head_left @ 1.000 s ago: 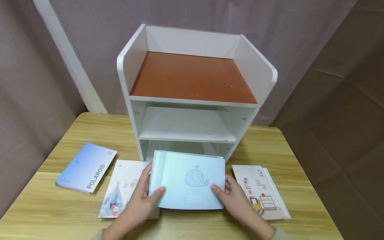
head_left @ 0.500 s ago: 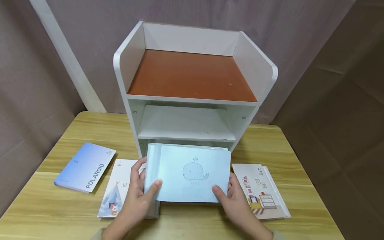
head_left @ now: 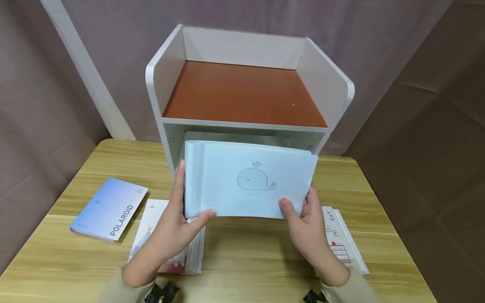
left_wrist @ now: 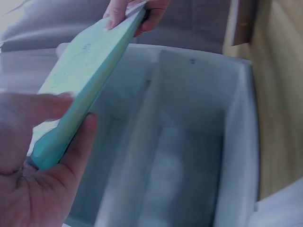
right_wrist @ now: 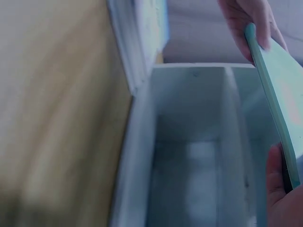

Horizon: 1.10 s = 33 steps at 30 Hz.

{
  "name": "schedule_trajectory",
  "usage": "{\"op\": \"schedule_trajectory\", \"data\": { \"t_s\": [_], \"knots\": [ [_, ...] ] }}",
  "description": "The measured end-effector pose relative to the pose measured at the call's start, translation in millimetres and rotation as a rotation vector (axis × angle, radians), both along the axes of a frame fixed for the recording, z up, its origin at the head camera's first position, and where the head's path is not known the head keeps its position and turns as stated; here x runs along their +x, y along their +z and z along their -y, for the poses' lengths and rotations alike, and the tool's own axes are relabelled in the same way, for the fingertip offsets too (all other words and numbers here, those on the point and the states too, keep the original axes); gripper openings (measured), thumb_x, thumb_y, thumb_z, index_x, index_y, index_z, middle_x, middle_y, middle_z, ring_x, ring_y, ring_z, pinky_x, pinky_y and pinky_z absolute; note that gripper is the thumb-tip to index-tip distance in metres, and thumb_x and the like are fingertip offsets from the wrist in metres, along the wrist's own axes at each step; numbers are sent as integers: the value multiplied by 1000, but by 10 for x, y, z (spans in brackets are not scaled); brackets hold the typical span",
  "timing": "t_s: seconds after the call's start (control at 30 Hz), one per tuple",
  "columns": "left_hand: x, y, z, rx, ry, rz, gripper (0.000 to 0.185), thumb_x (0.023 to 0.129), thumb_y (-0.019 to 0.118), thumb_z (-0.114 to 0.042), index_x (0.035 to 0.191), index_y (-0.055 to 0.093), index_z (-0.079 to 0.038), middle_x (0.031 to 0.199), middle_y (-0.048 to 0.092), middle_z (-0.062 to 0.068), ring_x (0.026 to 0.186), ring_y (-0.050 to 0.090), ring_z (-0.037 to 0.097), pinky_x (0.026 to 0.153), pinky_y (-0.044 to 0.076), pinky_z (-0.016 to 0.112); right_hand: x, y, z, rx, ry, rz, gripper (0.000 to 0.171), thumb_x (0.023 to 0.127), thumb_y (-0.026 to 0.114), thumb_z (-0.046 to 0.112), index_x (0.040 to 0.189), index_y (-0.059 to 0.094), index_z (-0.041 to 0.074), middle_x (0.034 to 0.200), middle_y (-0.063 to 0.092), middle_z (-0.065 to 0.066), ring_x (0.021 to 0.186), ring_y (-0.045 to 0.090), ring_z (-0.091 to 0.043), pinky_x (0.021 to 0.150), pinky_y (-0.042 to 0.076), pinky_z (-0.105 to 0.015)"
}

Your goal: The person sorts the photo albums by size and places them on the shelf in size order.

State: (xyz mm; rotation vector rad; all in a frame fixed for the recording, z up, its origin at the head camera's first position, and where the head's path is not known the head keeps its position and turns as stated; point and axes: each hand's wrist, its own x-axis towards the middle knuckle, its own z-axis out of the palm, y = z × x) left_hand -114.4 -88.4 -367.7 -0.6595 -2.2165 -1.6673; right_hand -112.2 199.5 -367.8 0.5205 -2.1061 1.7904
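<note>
Before the white shelf unit (head_left: 242, 126), grip whale notebook (head_left: 248, 181) by both lower corners, left hand (head_left: 176, 233) and right hand (head_left: 308, 229) fingers pinching; hold level, align with middle opening.

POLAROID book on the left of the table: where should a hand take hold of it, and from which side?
The POLAROID book lies flat and slanted on the table, clear of the picture book beside it. Probably best to come from the left and pinch its long outer edge, thumb on the cover, fingers slid under. Both the left hand and right hand grip the whale book.
</note>
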Motion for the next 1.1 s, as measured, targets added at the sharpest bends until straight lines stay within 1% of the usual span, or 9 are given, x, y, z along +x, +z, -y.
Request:
{"op": "schedule_trajectory", "data": {
  "t_s": [0.17, 0.3, 0.4, 0.53, 0.67, 0.87, 0.93, 1.03, 1.1],
  "knots": [
    [-41, 163, 2, -86, -11, -30, 125, 78, 81, -5, 153, -16, -27, 160, -3, 1, 135, 31, 24, 104, 38, 47, -82, 153, 0, -7, -19, -17, 46, 98, 52, 0, 139, 33, 6, 131, 53, -15, 115, 57, -24, 89, 52, -28],
    [-53, 229, -32, -56, -23, -78, 121, 80, 78, -4, 153, -16, -26, 160, -3, 1, 138, 26, 24, 108, 33, 43, -122, 227, 17, -38, -83, 5, 43, 97, 54, 3, 137, 38, 4, 125, 59, -14, 109, 61, -21, 87, 53, -27],
    [-61, 240, -70, -1, -33, -135, 118, 80, 76, 1, 153, -13, -21, 160, -3, 4, 139, 24, 26, 109, 33, 36, -144, 281, 27, -61, -104, 7, 40, 97, 55, 5, 135, 41, 4, 121, 62, -14, 107, 62, -21, 86, 53, -27],
    [-66, 230, -106, 62, -44, -199, 116, 79, 74, 10, 154, -12, -15, 159, 2, 7, 135, 31, 28, 105, 39, 29, -156, 360, 31, -53, -69, 9, 39, 99, 54, 6, 136, 41, 5, 120, 63, -15, 106, 62, -24, 86, 53, -28],
    [-54, 240, -116, 89, -53, -186, 116, 79, 71, 13, 154, -12, -18, 159, 4, 6, 129, 38, 27, 99, 45, 28, -143, 442, 3, 25, -18, 20, 41, 99, 52, 6, 137, 36, 6, 122, 60, -13, 105, 62, -24, 84, 54, -29],
    [-46, 287, -82, 150, -61, -124, 110, 82, 68, 13, 155, -7, -21, 158, 11, 4, 120, 48, 28, 86, 55, 33, -103, 548, -92, 193, 115, 161, 75, 89, 70, 7, 142, 18, 16, 123, 53, -9, 95, 65, -25, 75, 58, -36],
    [-52, 302, -77, 179, -61, -127, 109, 82, 67, 15, 156, -3, -22, 157, 15, 5, 119, 50, 29, 84, 55, 34, -96, 572, -107, 222, 125, 199, 82, 86, 74, 10, 143, 15, 19, 124, 53, -8, 95, 65, -25, 75, 58, -35],
    [-72, 337, -87, 259, -67, -166, 106, 79, 67, 19, 156, 5, -19, 155, 21, 9, 120, 49, 31, 86, 54, 33, -91, 611, -93, 198, 123, 193, 79, 87, 72, 7, 143, 18, 19, 122, 54, -9, 87, 64, -27, 70, 59, -38],
    [-96, 378, -99, 337, -86, -211, 103, 77, 66, 22, 156, 11, -13, 153, 26, 14, 120, 49, 34, 88, 53, 34, -89, 652, -69, 159, 118, 147, 77, 87, 70, 2, 144, 21, 17, 119, 56, -13, 81, 64, -27, 65, 59, -37]
  ]
}}
